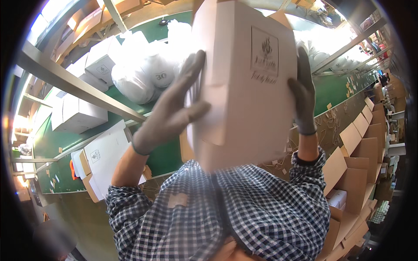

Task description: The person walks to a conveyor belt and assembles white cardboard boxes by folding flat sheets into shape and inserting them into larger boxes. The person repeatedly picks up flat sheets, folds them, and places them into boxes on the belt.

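Observation:
Raised in front of my chest is a white cardboard box (257,104) with a dark printed emblem on its broad face. My left hand (174,100), in a grey glove, presses flat against its left side, thumb over the near edge. On the opposite side my right hand (303,93), gloved the same way, clasps the box with its thumb on the printed face. The box is gripped between both palms and is slightly blurred. Its back is hidden from me. Behind it, several white bagged bundles (141,71) sit on a green bench (117,96).
White boxes (78,114) stand at the left on the bench. A flattened white carton (106,152) leans at the bench's near edge. A metal rail (82,82) crosses the left side. Open brown cartons (350,187) line the right. String scraps (328,124) litter the floor.

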Tool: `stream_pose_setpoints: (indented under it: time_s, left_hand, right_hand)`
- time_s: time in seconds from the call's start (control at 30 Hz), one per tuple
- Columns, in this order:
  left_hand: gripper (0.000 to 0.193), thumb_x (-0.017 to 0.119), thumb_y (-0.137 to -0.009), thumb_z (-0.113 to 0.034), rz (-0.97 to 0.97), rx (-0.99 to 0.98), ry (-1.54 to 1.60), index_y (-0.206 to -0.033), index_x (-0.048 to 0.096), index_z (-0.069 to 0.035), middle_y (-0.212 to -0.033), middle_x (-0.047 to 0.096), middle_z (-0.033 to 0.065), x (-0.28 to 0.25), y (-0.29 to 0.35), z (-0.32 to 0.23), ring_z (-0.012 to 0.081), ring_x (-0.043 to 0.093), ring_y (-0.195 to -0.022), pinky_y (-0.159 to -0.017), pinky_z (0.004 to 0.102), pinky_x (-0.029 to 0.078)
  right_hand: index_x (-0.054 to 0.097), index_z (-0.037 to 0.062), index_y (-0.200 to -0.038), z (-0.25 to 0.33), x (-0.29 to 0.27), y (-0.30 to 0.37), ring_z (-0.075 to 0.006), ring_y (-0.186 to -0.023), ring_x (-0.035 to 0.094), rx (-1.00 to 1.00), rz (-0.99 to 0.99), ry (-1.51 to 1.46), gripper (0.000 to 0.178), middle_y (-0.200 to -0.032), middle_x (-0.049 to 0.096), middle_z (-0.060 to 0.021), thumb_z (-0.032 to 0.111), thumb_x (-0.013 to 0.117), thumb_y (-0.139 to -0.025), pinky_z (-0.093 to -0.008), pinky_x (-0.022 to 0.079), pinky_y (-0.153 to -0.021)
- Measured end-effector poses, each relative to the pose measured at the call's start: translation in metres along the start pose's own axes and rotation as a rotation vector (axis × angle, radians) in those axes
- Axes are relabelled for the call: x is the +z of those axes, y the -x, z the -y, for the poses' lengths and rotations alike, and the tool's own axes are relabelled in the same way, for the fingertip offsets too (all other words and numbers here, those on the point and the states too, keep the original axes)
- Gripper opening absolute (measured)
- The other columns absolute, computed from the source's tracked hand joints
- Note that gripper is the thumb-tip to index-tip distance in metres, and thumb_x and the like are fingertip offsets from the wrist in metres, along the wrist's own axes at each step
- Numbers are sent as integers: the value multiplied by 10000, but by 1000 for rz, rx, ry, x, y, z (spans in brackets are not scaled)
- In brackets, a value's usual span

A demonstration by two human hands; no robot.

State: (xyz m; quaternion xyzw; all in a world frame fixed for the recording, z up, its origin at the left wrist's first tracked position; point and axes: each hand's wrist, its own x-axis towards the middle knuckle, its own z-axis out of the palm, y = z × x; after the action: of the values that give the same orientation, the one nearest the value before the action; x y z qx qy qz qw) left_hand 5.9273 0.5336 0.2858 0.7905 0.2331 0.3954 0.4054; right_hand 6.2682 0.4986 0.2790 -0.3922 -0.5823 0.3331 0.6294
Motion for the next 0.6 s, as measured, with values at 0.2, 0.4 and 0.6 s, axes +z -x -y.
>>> stream_pose_setpoints:
  time_s: [0.2, 0.4, 0.6]
  left_hand:
    - [1194, 903, -721, -52, -30, -250, -14, -1661, 173, 49, -1621, 364, 313, 79, 49, 88, 382, 372, -1539, -1238, 418, 353]
    - [739, 748, -845, -101, 374, -63, -376, -1538, 494, -62, -1570, 496, 199, 81, 84, 135, 362, 519, -1418, -1123, 376, 515]
    - [700, 835, -817, -443, 304, -574, -230, -1406, 664, -104, -1315, 676, 201, -9, 144, 214, 389, 608, -1266, -1111, 481, 469]
  right_hand:
    - [243, -11, -1645, -52, -18, 71, -237, -1328, 524, 31, -203, 810, 942, -1590, 449, -169, 414, 759, -980, -372, 507, -1030]
    - [686, -100, -1237, -69, -66, 65, -166, -853, 608, 475, -318, 632, 386, -1037, 728, -114, 250, 596, -1103, -342, 517, -783]
    - [660, -149, -1247, -42, -15, 77, -133, -832, 619, 325, -362, 1045, 404, -1020, 768, -152, 223, 605, -1097, -365, 526, -749]
